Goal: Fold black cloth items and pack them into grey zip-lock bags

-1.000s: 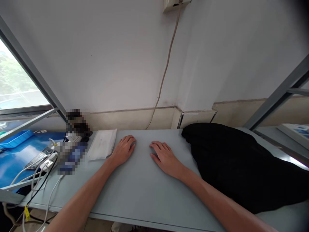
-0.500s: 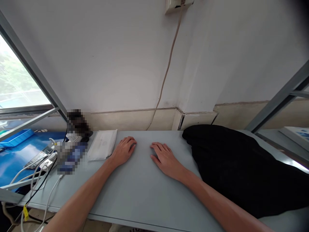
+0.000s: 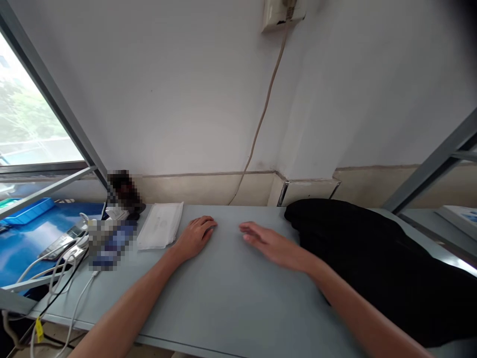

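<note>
My left hand [image 3: 195, 237] rests palm down on the grey tabletop [image 3: 219, 293], fingers loosely stretched with nothing in them. Just left of it lies a flat white packet [image 3: 160, 226]. My right hand [image 3: 274, 244] is turned partly on its side above the tabletop, its fingers extended and nothing held. Beside that hand and forearm, on the right, a black cloth [image 3: 365, 258] is spread in a heap; the forearm passes in front of part of it.
Pixelated items [image 3: 115, 241] and white cables [image 3: 69, 258] lie at the left end. Metal frame posts [image 3: 55, 94] slant up at both sides. A brown cord [image 3: 266, 104] hangs from a wall socket [image 3: 278, 15]. A blue tray [image 3: 30, 211] sits far left.
My right hand has lifted from the tabletop and turned onto its side, its thumb drawn nearer the fingers. My left hand stays nearly in place. The view has shifted slightly.
</note>
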Tool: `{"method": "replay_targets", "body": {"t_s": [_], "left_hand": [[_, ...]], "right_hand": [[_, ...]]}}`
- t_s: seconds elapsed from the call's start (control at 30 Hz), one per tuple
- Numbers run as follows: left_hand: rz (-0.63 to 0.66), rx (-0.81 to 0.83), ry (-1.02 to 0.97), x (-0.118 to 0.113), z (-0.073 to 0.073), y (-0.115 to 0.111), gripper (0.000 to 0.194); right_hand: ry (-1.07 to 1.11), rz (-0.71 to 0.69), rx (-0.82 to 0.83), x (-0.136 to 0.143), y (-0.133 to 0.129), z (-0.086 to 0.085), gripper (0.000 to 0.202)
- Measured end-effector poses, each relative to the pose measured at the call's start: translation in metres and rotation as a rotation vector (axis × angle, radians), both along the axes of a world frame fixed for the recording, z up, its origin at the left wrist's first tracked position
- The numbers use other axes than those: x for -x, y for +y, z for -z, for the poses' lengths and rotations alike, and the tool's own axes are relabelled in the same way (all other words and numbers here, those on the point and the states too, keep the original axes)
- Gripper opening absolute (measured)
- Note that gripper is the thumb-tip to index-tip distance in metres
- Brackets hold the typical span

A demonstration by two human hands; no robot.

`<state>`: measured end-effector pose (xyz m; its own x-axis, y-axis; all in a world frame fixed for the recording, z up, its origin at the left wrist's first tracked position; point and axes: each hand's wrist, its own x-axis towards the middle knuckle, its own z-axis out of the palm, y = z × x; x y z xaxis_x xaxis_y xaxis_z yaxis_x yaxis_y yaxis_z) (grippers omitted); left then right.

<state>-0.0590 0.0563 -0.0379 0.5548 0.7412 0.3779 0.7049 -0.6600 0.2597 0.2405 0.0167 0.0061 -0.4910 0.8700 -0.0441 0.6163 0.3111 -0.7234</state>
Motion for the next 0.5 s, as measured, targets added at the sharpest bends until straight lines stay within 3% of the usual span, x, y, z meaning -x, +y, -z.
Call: {"method": "replay_targets", "body": {"t_s": [0.1,0.23,0.37,0.5], "left_hand": [[0.001,0.015,0.003,0.001,-0.001,0.000,0.031],[-0.006,0.034,0.006,0.001,-0.002,0.001,0.030],[0.006,0.030,-0.001,0.000,-0.003,0.003,0.030],[0.010,0.033,0.008,-0.002,-0.006,0.003,0.031]], "right_hand": [[-0.094,0.108,-0.055,-0.052,0.023,-0.022,0.052],[-0.439,0.495,-0.273,-0.131,0.054,-0.029,0.040],[-0.564,0.690,-0.305,-0.180,0.061,-0.014,0.045],[-0.651,0.778,-0.287,-0.194,0.057,0.008,0.055]]}}
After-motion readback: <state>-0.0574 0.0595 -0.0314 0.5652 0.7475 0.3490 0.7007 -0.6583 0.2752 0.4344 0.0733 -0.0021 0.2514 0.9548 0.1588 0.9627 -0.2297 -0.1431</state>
